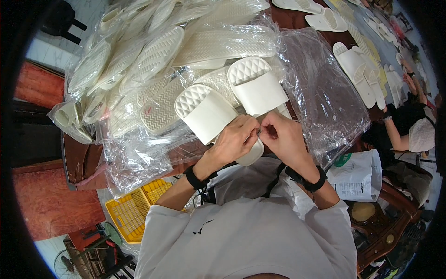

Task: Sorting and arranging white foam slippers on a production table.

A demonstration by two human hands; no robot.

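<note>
Two white slide sandals lie side by side before me, a left sandal and a right sandal, each with a wide smooth strap and a quilted footbed. My left hand rests over the heel of the left sandal, fingertips pinched together. Close against it, my right hand also pinches, thumb to forefinger, near the right sandal's heel. Both pinches meet at a tiny dark bit between them, too small to name. Black bands circle both my wrists.
Many white sandals in a clear plastic bag cover the table's far left. Loose clear plastic spreads to the right. Paired sandals lie farther right, near another person's arm. A yellow crate and white sack stand below.
</note>
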